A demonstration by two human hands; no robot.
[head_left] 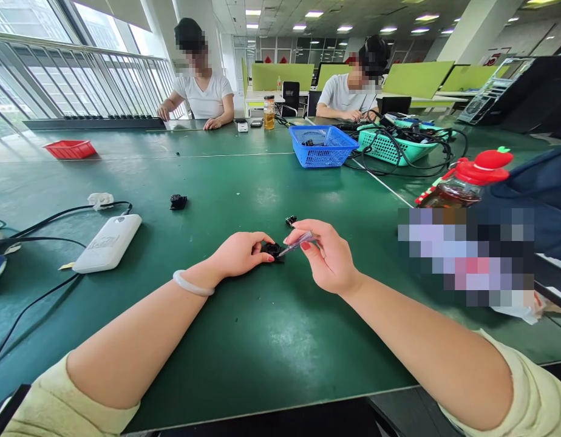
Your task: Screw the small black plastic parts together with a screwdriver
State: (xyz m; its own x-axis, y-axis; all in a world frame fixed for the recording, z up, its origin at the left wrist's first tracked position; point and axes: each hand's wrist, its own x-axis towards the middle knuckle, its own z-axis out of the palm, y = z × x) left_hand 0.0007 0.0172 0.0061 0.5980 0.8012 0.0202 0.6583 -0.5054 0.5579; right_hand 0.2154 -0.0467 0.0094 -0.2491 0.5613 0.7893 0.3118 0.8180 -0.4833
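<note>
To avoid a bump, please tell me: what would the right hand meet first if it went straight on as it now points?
Probably the black part in the left hand; the tool in the right hand points at it, though exact depth is unclear.

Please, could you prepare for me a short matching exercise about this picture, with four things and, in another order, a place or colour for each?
1. tool
2. bracelet
3. tray
4. black part

A. red
B. held by the left hand
C. around the left wrist
D. held by the right hand

Pairs: 1-D, 2-C, 3-A, 4-B
</note>
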